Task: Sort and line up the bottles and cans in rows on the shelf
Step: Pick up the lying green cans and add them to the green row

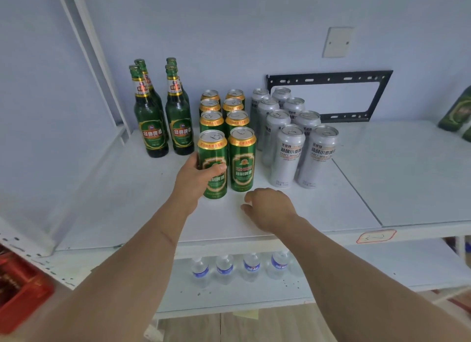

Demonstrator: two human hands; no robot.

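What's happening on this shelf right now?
A person is lining up drinks on a white shelf. Their left hand grips the front green can of two green rows; the right hand hovers empty beside it. Green bottles stand to the left, silver cans to the right.

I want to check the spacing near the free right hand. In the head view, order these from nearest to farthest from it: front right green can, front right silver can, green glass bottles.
From the right hand:
1. Front right green can, just ahead.
2. Front right silver can, ahead and rightward.
3. Green glass bottles, far back left.
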